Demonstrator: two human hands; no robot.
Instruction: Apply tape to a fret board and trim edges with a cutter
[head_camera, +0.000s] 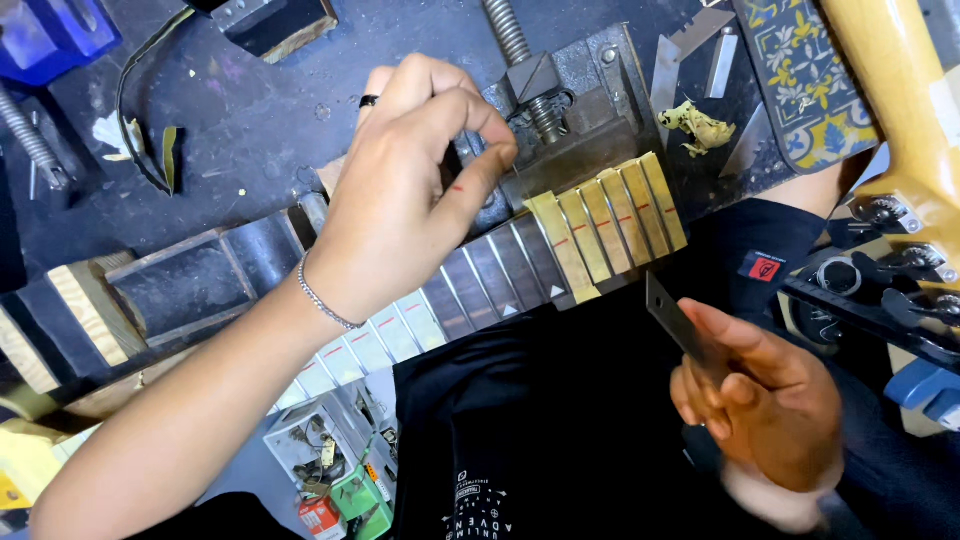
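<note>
The worktop is dark, scuffed metal or painted board, littered with scraps: a curled dark strip, a crumpled yellowish wad and loose metal blades. A guitar fretboard lies diagonally across it, clamped against a grey vise with a threaded screw. Tan masking tape covers the fretboard segments near the vise (5 taped segments are visible, marked with red lines).

The left hand rests above the fretboard, its grip pressed together, thumb and forefinger pinching something too small to identify beside the vise. The right hand sits low, off the worktop edge, its grip closed around a thin steel scraper blade. A yellow guitar headstock occupies the upper right corner. Below the worktop edge, a box of small parts is visible.
</note>
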